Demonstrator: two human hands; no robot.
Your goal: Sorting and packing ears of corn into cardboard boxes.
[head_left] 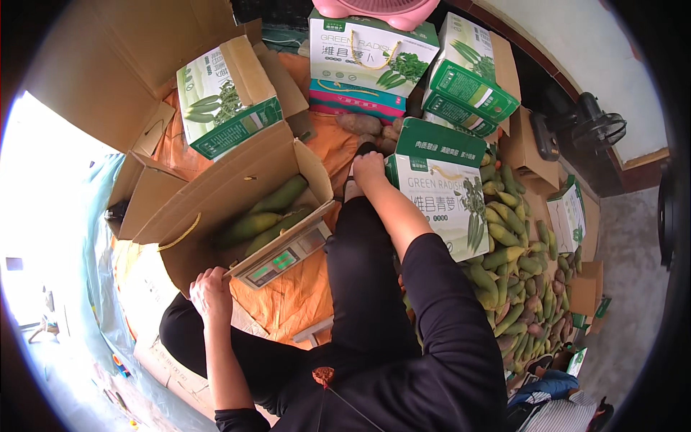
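Observation:
In front of me to the left, an open cardboard box (216,194) with a yellow rope handle holds several long green radishes (259,216). A digital scale (272,268) with a lit green display shows at its near side. My left hand (211,294) is closed on the box's near corner. My right hand (368,170) is by my black shoe, next to a white and green radish carton (440,191); its fingers are mostly hidden, and whether they hold anything cannot be seen.
A large heap of green radishes (507,252) lies at my right. More printed cartons (374,54) stand at the back, a pink plastic item (381,7) on top. A black fan (599,124) is at the right. Orange sheeting (295,309) covers the floor. Another person (554,403) shows lower right.

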